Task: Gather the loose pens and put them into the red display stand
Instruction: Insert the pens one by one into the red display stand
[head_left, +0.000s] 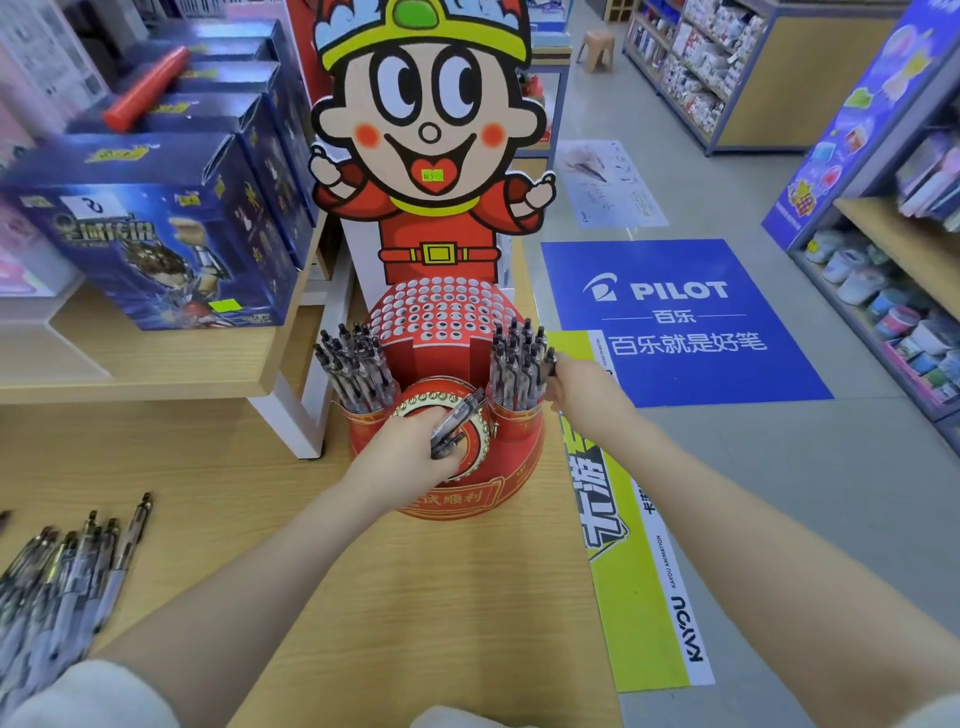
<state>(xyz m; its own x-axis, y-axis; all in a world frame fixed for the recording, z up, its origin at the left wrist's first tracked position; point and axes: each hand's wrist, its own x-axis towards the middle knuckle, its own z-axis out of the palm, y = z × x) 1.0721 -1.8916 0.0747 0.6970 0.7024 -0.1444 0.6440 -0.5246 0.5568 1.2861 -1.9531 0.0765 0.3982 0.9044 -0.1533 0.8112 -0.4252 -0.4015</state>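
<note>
The red display stand (441, 483) with a cartoon figure on top stands on the wooden table. Upright pens fill its left cup (356, 366) and its right cup (517, 364). My left hand (410, 449) is in front of the stand's round centre, shut on a small bundle of clear black pens (457, 423). At the outer edge of the right cup, my right hand (569, 384) pinches one pen (549, 361) by its upper end. A pile of loose pens (67, 566) lies on the table at the lower left.
Blue boxed toys (156, 234) stand on a raised shelf to the left of the stand. The table edge (587, 545) runs down the right side, with floor stickers and shop shelves (883, 291) beyond it.
</note>
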